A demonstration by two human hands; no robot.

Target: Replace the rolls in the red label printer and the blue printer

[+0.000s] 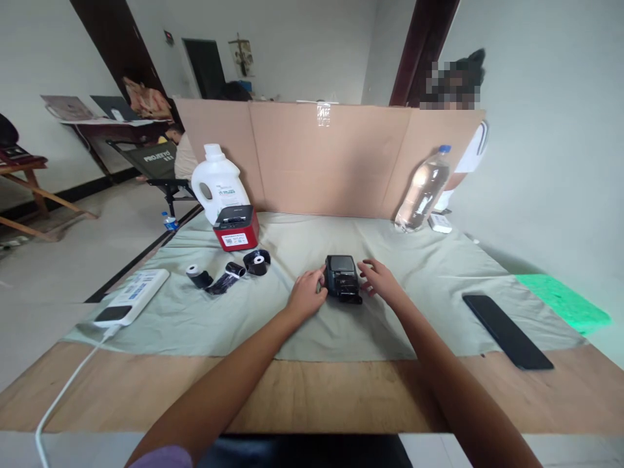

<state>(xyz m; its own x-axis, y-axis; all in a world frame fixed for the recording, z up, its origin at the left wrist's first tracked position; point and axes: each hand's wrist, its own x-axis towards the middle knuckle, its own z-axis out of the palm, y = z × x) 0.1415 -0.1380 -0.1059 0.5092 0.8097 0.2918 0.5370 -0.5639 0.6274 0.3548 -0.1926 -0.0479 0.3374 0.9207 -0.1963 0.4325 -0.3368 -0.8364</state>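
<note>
A small black portable printer (342,268) lies on the grey-green cloth in front of me, with a dark flap sticking out at its near end. My left hand (308,291) is closed against the printer's left side, fingers bent and thumb at its edge. On the other side, my right hand (380,279) hovers close to the printer's right edge, its fingers apart and bent, holding nothing. Left of the hands lie rolls of paper: one black-wrapped roll (199,277), another with crumpled black film (229,278), and a third in an opened black wrapper (257,262).
A red and black box-shaped device (237,229) stands before a white jug (221,182). A white power strip (134,296) lies left, a black phone (507,331) right. A clear bottle (424,188) leans on the cardboard screen (329,159). Other people are beyond it.
</note>
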